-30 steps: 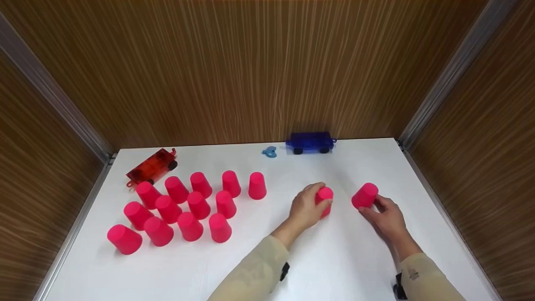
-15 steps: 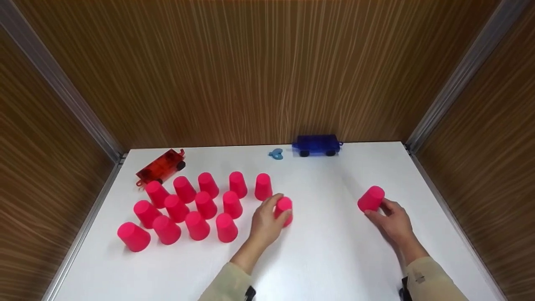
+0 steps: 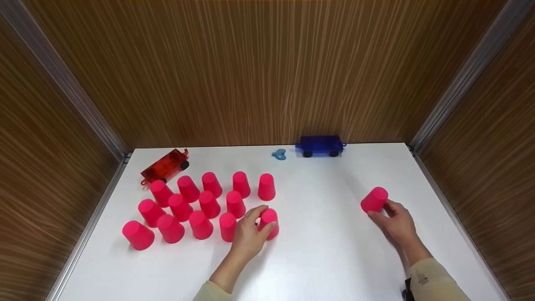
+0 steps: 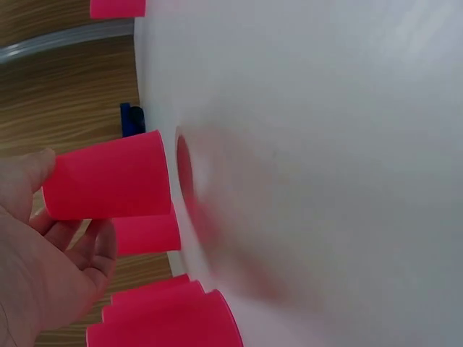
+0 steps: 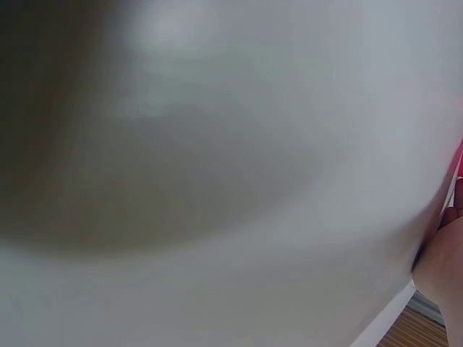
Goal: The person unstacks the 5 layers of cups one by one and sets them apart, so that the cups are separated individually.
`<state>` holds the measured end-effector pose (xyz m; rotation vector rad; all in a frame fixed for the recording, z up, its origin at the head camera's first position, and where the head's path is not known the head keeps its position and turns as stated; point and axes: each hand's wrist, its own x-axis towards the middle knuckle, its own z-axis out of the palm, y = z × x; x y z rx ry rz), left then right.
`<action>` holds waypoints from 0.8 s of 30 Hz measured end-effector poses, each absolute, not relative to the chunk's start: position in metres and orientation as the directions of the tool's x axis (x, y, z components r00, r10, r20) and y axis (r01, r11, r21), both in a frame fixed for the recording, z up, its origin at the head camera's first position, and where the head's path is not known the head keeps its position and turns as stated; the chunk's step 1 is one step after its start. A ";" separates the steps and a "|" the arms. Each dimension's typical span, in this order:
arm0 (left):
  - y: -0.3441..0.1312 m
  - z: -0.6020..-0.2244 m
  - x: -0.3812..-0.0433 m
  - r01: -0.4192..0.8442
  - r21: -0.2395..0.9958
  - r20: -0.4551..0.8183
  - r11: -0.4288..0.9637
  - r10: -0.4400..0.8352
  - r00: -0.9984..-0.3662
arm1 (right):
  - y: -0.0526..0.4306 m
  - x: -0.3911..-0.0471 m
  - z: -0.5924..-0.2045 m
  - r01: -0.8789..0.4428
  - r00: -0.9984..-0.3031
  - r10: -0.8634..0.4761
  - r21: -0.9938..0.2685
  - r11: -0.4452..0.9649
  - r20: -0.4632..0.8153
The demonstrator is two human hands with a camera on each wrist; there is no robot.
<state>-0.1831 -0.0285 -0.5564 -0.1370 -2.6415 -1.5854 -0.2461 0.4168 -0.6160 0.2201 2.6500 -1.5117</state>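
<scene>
My left hand [image 3: 248,239] grips a pink cup [image 3: 269,223], upside down, at the right end of the front row of cups. The left wrist view shows this cup [image 4: 108,178] between thumb and fingers, its rim close over the white table. Right beside the hand stands another pink cup [image 3: 228,227], partly covered by it. Over at the right, my right hand [image 3: 398,222] holds a pink cup [image 3: 374,200] by its side with thumb and fingers. In the right wrist view only part of the right hand [image 5: 443,264] shows at the edge.
Several pink cups [image 3: 179,207] stand upside down in three rows on the left of the white table [image 3: 326,259]. A red toy wagon [image 3: 166,164] lies behind them. At the back are a small light-blue piece [image 3: 279,154] and a blue toy wagon [image 3: 321,145]. Wood-grain walls enclose the table.
My left hand has carried its cup leftward and toward the front, up to the front row's right end. The right hand keeps its cup in nearly the same place. The head view has shifted slightly.
</scene>
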 end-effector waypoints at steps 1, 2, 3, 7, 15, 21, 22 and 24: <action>-0.031 -0.557 -0.182 0.100 0.877 0.087 0.469 0.049 -0.995 | 0.417 -0.246 -0.616 0.165 -0.986 0.083 -0.849 0.502 -0.143; -0.033 -0.557 -0.181 0.097 0.876 0.082 0.472 0.051 -0.995 | 0.417 -0.246 -0.616 0.166 -0.986 0.087 -0.847 0.505 -0.142; -0.035 -0.558 -0.180 0.093 0.875 0.077 0.476 0.054 -0.996 | 0.416 -0.246 -0.616 0.167 -0.986 0.087 -0.846 0.506 -0.142; -0.042 -0.562 -0.178 0.069 0.882 0.048 0.465 0.057 -0.997 | 0.415 -0.246 -0.616 0.168 -0.986 0.087 -0.844 0.509 -0.143; -0.048 -0.566 -0.176 0.061 0.904 0.033 0.424 0.073 -0.997 | 0.414 -0.242 -0.617 0.168 -0.986 0.077 -0.849 0.501 -0.150; -0.047 -0.567 -0.177 0.026 0.915 -0.001 0.402 0.066 -0.998 | 0.415 -0.240 -0.614 0.193 -0.981 0.071 -0.851 0.489 -0.181; -0.046 -0.567 -0.178 0.026 0.916 0.002 0.399 0.062 -0.998 | 0.416 -0.240 -0.613 0.193 -0.981 0.072 -0.849 0.491 -0.181; -0.043 -0.567 -0.179 0.043 0.916 0.021 0.400 0.060 -0.998 | 0.418 -0.242 -0.610 0.185 -0.982 0.074 -0.843 0.504 -0.171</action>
